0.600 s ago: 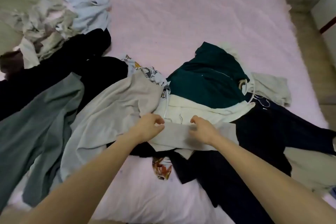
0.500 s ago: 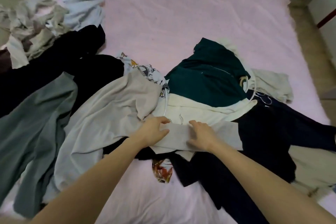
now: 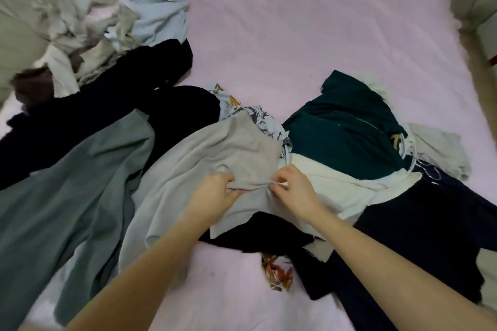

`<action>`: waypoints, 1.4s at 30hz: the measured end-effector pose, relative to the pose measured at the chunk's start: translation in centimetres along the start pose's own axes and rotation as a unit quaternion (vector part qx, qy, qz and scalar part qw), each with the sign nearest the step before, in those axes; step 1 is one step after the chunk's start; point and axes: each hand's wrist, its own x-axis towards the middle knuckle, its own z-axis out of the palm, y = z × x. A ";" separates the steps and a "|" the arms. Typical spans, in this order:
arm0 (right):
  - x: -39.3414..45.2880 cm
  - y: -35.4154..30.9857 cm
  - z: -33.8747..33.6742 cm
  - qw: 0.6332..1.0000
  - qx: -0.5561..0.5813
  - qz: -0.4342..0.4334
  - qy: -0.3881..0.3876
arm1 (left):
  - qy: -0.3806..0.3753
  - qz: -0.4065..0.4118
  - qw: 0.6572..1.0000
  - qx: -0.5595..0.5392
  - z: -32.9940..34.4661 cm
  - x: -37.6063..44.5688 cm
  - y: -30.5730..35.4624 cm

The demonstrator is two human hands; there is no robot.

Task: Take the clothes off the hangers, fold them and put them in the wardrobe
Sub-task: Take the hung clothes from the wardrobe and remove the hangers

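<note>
**Both hands bunching the grey top, centre of frame**

Your left hand (image 3: 215,191) has its fingers curled into the light grey soft-knit top (image 3: 188,169), pinching a fold of it. Your right hand (image 3: 293,188) pinches the same fabric just beside the left, and something small and white sits at its fingertips; can't tell if that is part of the thin white wire hanger (image 3: 287,154) whose loop shows just above.

The grey top lies rumpled, spread from centre frame down to the lower left, creases radiating from the pinched spot, a flat panel hanging below your hands. It overlaps a black garment (image 3: 263,234) below it and touches a cream cloth (image 3: 336,183) on the right.

A dark teal garment (image 3: 344,131) lies right of centre, over the cream one. A slate grey-green garment (image 3: 67,196) fills the lower left. A patterned white print cloth (image 3: 255,115) peeks out above the grey top. Pale crumpled clothes (image 3: 107,13) are heaped upper left. All of it rests on the pink bedsheet (image 3: 295,35).
</note>
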 end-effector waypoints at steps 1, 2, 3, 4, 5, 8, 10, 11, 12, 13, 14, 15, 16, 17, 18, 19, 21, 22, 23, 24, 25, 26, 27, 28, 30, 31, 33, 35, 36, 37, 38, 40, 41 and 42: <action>1.5 -0.8 1.1 0.999 -0.038 -0.015 -0.032 | 0.011 -0.005 0.999 0.033 -1.1 0.1 -1.3; 3.2 -1.4 2.1 0.994 -0.085 -0.028 -0.055 | -0.010 -0.020 0.997 0.079 -1.9 0.4 -2.3; 4.4 -1.9 2.9 0.989 -0.131 -0.035 -0.062 | -0.047 -0.034 0.991 0.124 -2.2 0.4 -2.9; 6.1 -2.5 4.1 0.983 -0.171 -0.035 -0.059 | -0.074 -0.045 0.983 0.165 -2.5 1.0 -3.9; 7.1 -2.7 4.6 0.979 -0.194 -0.017 -0.060 | -0.092 -0.048 0.976 0.192 -2.3 1.3 -4.0; 8.9 -2.7 6.9 0.969 -0.188 0.072 -0.142 | -0.131 -0.077 0.963 0.222 -0.6 2.9 -6.1; 8.9 -2.4 8.8 0.957 -0.216 0.079 -0.179 | -0.154 -0.106 0.956 0.224 0.8 3.7 -7.6; 8.5 -2.3 9.5 0.953 -0.235 0.066 -0.178 | -0.158 -0.106 0.952 0.238 1.2 3.9 -7.9; 8.4 -2.5 10.3 0.946 -0.269 0.042 -0.178 | -0.154 -0.098 0.950 0.255 1.5 4.1 -8.3; 8.2 -2.8 10.8 0.937 -0.307 0.012 -0.166 | -0.143 -0.085 0.948 0.270 1.3 4.2 -8.4; 8.1 -3.3 11.0 0.934 -0.328 -0.015 -0.141 | -0.131 -0.067 0.948 0.282 0.8 4.3 -8.4; 8.1 -4.0 11.1 0.938 -0.325 -0.038 -0.112 | -0.114 -0.049 0.949 0.289 0.1 4.3 -8.6; 8.2 -4.5 11.1 0.951 -0.293 -0.056 -0.083 | -0.088 -0.029 0.951 0.295 -0.7 4.3 -8.9; 8.6 -5.5 10.9 0.966 -0.243 -0.068 -0.057 | -0.056 -0.016 0.953 0.297 -2.0 4.1 -9.3; 9.1 -6.8 10.7 0.978 -0.189 -0.074 -0.046 | -0.022 -0.016 0.958 0.285 -3.5 4.0 -9.8; 9.7 -8.5 10.5 0.986 -0.142 -0.079 -0.049 | 0.009 -0.028 0.966 0.255 -5.4 3.7 -10.3; 11.0 -13.9 9.9 0.991 -0.076 -0.093 -0.065 | 0.073 -0.077 0.978 0.181 -9.7 2.8 -11.9; 11.6 -16.8 9.7 0.992 -0.045 -0.098 -0.068 | 0.104 -0.103 0.977 0.152 -11.9 2.3 -12.7; 12.1 -19.2 9.7 0.992 -0.020 -0.106 -0.059 | 0.131 -0.131 0.974 0.130 -13.6 1.8 -13.2; 12.5 -22.3 9.8 0.991 0.002 -0.121 -0.053 | 0.165 -0.156 0.968 0.111 -15.8 1.0 -14.1; 12.9 -25.2 10.0 0.990 0.030 -0.132 -0.050 | 0.200 -0.176 0.959 0.093 -18.0 0.1 -14.8; 13.0 -27.9 10.3 0.987 0.066 -0.141 -0.048 | 0.233 -0.187 0.951 0.085 -19.9 -0.8 -15.5; 13.3 -30.6 10.5 0.982 0.104 -0.154 -0.044 | 0.267 -0.194 0.941 0.077 -21.9 -1.8 -16.0; 13.6 -32.5 10.5 0.976 0.137 -0.164 -0.036 | 0.298 -0.195 0.932 0.063 -23.2 -2.3 -16.2; 13.8 -37.1 10.6 0.963 0.186 -0.193 -0.026 | 0.354 -0.203 0.912 0.038 -26.6 -4.0 -17.2; 14.0 -39.0 10.7 0.957 0.195 -0.215 -0.028 | 0.373 -0.207 0.904 0.034 -27.8 -4.6 -17.7; 14.4 -40.9 11.1 0.953 0.159 -0.250 -0.059 | 0.361 -0.241 0.900 0.050 -29.1 -5.2 -18.7; 14.9 -40.2 11.8 0.962 0.087 -0.230 -0.116 | 0.295 -0.297 0.904 0.083 -29.0 -5.5 -19.7; 14.9 -39.0 12.0 0.970 0.055 -0.196 -0.133 | 0.271 -0.311 0.907 0.083 -28.6 -5.6 -19.9; 14.9 -37.5 12.0 0.976 0.023 -0.166 -0.136 | 0.251 -0.310 0.914 0.079 -28.1 -5.8 -19.9; 14.5 -34.8 11.5 0.982 -0.004 -0.129 -0.135 | 0.228 -0.289 0.927 0.074 -26.7 -5.4 -19.4; 13.8 -30.1 10.3 0.986 -0.030 -0.083 -0.142 | 0.183 -0.240 0.952 0.051 -24.4 -4.6 -18.7; 13.2 -27.0 9.1 0.989 -0.039 -0.058 -0.132 | 0.141 -0.213 0.966 0.030 -22.4 -3.5 -17.8; 12.7 -24.1 7.8 0.991 -0.042 -0.036 -0.121 | 0.101 -0.184 0.978 0.016 -20.7 -2.6 -16.8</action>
